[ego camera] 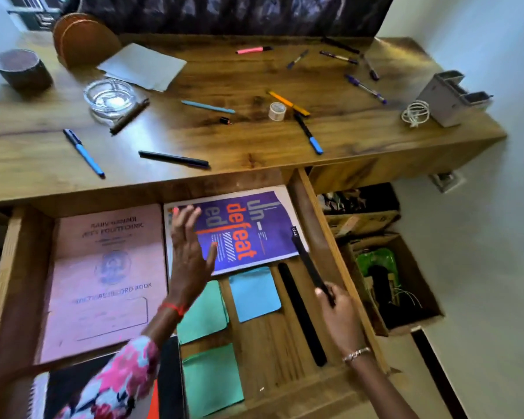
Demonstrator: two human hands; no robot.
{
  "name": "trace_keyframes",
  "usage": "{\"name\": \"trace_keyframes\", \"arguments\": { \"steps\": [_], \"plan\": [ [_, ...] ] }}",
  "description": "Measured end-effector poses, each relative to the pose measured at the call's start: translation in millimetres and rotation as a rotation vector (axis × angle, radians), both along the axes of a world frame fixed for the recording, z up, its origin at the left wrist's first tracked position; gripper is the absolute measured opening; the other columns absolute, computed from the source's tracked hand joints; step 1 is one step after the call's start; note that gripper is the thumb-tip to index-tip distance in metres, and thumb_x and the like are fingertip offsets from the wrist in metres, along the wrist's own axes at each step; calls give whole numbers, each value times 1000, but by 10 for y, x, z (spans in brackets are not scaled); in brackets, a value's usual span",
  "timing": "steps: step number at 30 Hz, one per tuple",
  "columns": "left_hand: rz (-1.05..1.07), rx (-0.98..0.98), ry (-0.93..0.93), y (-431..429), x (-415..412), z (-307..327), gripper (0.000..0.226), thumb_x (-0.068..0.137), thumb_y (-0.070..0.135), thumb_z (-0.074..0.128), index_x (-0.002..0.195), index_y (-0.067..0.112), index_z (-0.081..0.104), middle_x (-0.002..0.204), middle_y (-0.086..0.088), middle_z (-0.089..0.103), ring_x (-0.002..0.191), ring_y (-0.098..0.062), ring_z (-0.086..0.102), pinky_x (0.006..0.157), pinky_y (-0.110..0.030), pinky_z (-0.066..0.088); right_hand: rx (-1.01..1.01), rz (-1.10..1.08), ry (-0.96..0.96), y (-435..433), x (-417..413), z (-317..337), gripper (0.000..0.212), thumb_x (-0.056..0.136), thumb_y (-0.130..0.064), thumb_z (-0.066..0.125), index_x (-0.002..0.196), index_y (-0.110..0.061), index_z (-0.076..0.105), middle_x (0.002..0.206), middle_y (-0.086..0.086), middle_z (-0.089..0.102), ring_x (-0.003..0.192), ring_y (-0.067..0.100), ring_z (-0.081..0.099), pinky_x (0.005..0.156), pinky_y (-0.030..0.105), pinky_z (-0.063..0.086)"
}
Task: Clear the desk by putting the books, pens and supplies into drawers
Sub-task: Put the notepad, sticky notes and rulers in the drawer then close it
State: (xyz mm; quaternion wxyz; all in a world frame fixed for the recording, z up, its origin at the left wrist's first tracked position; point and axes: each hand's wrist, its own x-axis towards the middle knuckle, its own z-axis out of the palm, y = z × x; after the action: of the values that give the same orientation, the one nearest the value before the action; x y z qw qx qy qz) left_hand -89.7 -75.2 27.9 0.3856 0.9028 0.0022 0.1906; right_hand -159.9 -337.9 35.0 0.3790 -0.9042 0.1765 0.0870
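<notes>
open drawer, one pen going in

nearest the camera, green note pads and a blue note pad lie on the floor of the open drawer, with a long black strip just beside them. the right grip is curled around the near end of a black pen, whose far end lies across the right edge of the purple book. the left grip holds nothing, its fingers straight and spread over the left edge of that book; blur hides whether it touches. a pink record book lies flat in the drawer's left part, beside the purple one. beyond, on the wooden surface, a blue pen and another black pen lie near the front edge, a tape roll mid-way, and a glass ashtray, a pink highlighter and a grey pen holder farther back, with several more pens scattered well apart.
</notes>
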Motion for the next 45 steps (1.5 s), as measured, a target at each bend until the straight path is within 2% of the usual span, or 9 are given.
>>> {"name": "trace_keyframes", "arguments": {
  "steps": [3,6,10,15,23,29,35,41,45],
  "plan": [
    [-54,-17,53,-183,-351,-71,65,77,-4,67,133,-3,37,140,-23,34,138,-33,23,115,-37,18,-106,10,197,6,-182,-183,36,96,-22,44,128,-5,47,124,14,53,112,25,54,77,23,41],
    [-76,-14,82,-231,-519,-85,64,78,-3,67,134,-1,37,140,-21,35,139,-31,22,115,-34,18,-184,-20,284,37,-230,-270,36,98,-18,40,130,-2,41,126,15,49,111,28,55,82,28,45],
    [-47,-19,106,-172,-578,-40,63,78,-3,67,133,-1,38,139,-22,36,138,-32,24,113,-41,22,-382,50,245,67,-252,-307,27,97,-19,41,118,-4,48,114,11,58,99,22,62,74,26,49],
    [-30,-4,109,-73,-560,-28,61,77,-6,65,132,-1,39,138,-22,36,135,-30,27,113,-40,24,-655,207,179,88,-252,-375,29,98,-15,38,123,-7,50,122,8,57,113,18,54,85,24,50],
    [-16,28,117,40,-501,-91,60,76,-8,65,131,-3,40,136,-23,37,134,-30,27,112,-31,21,-758,319,283,116,-204,-411,24,95,-6,42,109,-9,60,126,11,54,121,23,45,83,26,52],
    [-2,21,126,86,-439,-91,61,76,-7,65,132,-2,39,136,-23,36,135,-31,26,113,-39,24,-724,336,243,62,-199,-416,20,94,-9,46,108,-10,60,131,10,50,124,21,45,87,24,52],
    [-21,150,181,314,-143,-25,65,77,1,69,133,-4,37,139,-25,32,139,-36,19,114,-39,18,-639,376,-15,91,67,-267,36,99,-31,32,107,-9,59,122,9,55,109,17,54,86,23,51],
    [112,327,287,717,504,111,89,82,33,66,143,-6,15,152,-28,10,143,-37,1,116,-44,2,-546,439,-343,368,993,207,33,98,-26,39,102,-3,63,103,14,63,92,21,62,74,27,53],
    [174,384,435,928,882,167,101,84,47,57,141,-14,0,151,-32,-8,142,-38,-9,116,-45,-1,-624,480,-534,589,1790,553,31,95,-19,43,93,3,64,98,20,63,96,32,59,83,37,49]
  ]
}}
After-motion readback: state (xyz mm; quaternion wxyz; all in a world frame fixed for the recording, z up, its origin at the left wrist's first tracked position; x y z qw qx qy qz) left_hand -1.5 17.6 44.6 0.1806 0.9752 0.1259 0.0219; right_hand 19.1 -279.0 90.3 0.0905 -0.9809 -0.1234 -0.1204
